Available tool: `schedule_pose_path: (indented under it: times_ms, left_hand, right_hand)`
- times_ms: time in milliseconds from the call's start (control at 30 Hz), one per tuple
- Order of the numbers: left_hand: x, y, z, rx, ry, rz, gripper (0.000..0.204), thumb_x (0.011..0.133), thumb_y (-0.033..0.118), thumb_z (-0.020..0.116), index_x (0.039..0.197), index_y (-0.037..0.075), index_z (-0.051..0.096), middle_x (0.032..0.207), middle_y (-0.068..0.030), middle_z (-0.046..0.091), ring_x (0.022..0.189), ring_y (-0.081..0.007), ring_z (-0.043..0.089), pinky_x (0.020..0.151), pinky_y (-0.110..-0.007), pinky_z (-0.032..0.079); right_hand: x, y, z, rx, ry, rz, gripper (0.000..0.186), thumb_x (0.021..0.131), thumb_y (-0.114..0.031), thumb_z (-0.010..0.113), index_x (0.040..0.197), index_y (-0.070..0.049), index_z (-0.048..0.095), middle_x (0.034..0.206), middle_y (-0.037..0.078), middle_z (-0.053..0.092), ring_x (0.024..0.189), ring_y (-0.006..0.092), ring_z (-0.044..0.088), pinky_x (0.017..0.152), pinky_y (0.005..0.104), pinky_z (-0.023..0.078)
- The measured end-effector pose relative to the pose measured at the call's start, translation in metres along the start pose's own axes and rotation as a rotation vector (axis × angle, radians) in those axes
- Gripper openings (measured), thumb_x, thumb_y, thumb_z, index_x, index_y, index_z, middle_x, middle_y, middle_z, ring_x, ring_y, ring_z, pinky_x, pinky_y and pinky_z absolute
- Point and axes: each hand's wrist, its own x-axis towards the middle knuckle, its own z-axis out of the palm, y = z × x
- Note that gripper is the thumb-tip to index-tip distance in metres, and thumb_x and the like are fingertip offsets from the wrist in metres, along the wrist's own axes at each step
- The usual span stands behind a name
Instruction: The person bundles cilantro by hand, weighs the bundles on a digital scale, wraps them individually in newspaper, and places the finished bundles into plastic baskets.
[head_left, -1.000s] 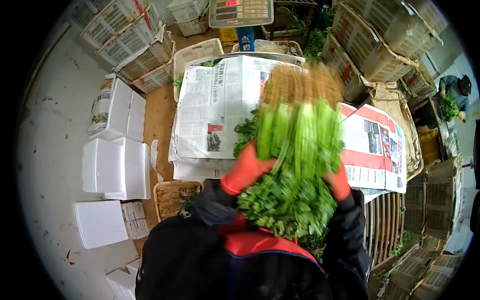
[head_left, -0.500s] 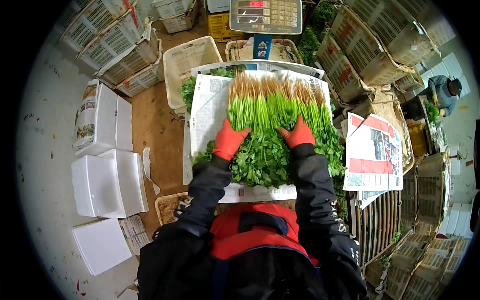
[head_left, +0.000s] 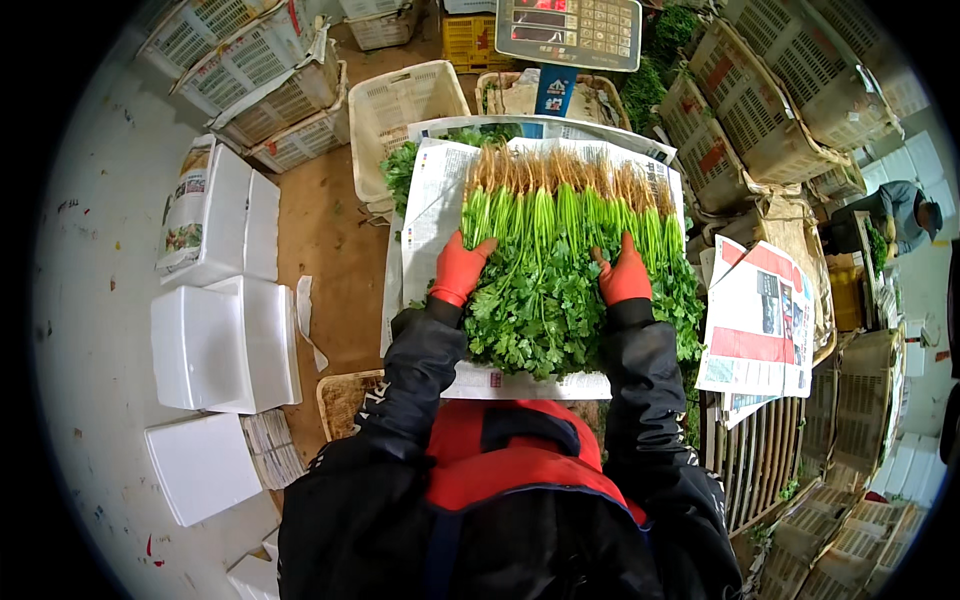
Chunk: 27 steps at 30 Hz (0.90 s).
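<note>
Many leafy celery plants (head_left: pixel 535 305), green stalks with pale brown roots toward the far side, lie side by side across newspaper sheets (head_left: pixel 435 170). My left hand (head_left: pixel 460 266), in a red glove, grips the celery at its left side, thumb pointing inward. My right hand (head_left: pixel 623 270), also red-gloved, grips among the stalks right of the middle, its fingertips partly hidden. More greens (head_left: pixel 398 160) show beneath the paper's far left edge.
A digital scale (head_left: pixel 565 35) stands beyond the papers. Crates (head_left: pixel 730 110) are stacked at both sides, white foam boxes (head_left: pixel 200 350) at left, and more newspapers (head_left: pixel 755 320) at right. A co-worker (head_left: pixel 900 215) bends over at far right.
A second ago both hands held the bunch in a blur, roots high over the paper. It now lies spread out on newspaper. Over the last half second both hands have barely moved relative to it.
</note>
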Motion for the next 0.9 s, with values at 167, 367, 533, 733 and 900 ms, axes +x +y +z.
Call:
schedule_pose_path:
  times_ms: [167,367,533,733,900]
  left_hand:
    - [0.005,-0.012,-0.003,0.031,0.018,-0.028,0.05,0.081,0.035,0.07,0.111,-0.003,0.059,0.1,-0.0154,0.067,0.09,-0.0259,0.063,0.081,-0.035,0.047]
    - [-0.01,0.01,0.002,0.179,0.144,-0.069,0.064,0.072,0.048,0.073,0.108,-0.003,0.057,0.101,-0.0224,0.065,0.094,-0.0381,0.061,0.08,-0.041,0.048]
    - [0.0,-0.017,-0.01,0.009,0.123,-0.031,0.068,0.072,0.047,0.074,0.112,-0.004,0.055,0.102,-0.0229,0.064,0.096,-0.0371,0.061,0.082,-0.041,0.047]
    - [0.015,-0.049,-0.015,-0.104,0.034,-0.021,0.066,0.072,0.045,0.074,0.113,-0.003,0.055,0.101,-0.0218,0.065,0.096,-0.036,0.061,0.082,-0.04,0.047]
    - [0.002,-0.031,-0.009,0.002,0.089,-0.014,0.068,0.076,0.045,0.071,0.121,-0.002,0.05,0.109,-0.0214,0.063,0.101,-0.0353,0.06,0.084,-0.039,0.047]
  right_hand:
    - [0.004,0.0,0.004,0.004,0.035,-0.02,0.066,0.08,-0.043,0.066,0.127,-0.003,0.042,0.104,0.023,0.06,0.091,0.041,0.059,0.072,0.0491,0.049]
    - [0.003,-0.003,-0.006,-0.035,-0.086,0.053,0.072,0.08,-0.046,0.066,0.131,-0.002,0.039,0.107,0.023,0.059,0.095,0.0415,0.058,0.077,0.0483,0.048]
    - [0.001,-0.005,-0.06,0.089,0.003,-0.227,0.065,0.08,-0.036,0.068,0.129,0.0,0.045,0.112,0.023,0.058,0.101,0.0393,0.057,0.084,0.0437,0.047]
    - [0.038,-0.066,-0.083,0.058,-0.09,-0.742,0.063,0.079,-0.033,0.067,0.132,-0.007,0.044,0.122,0.021,0.053,0.111,0.038,0.051,0.092,0.0436,0.043]
    - [0.027,-0.057,-0.002,-0.248,-0.302,-0.767,0.07,0.082,-0.045,0.06,0.141,-0.018,0.034,0.141,0.018,0.038,0.13,0.0376,0.035,0.1,0.0594,0.03]
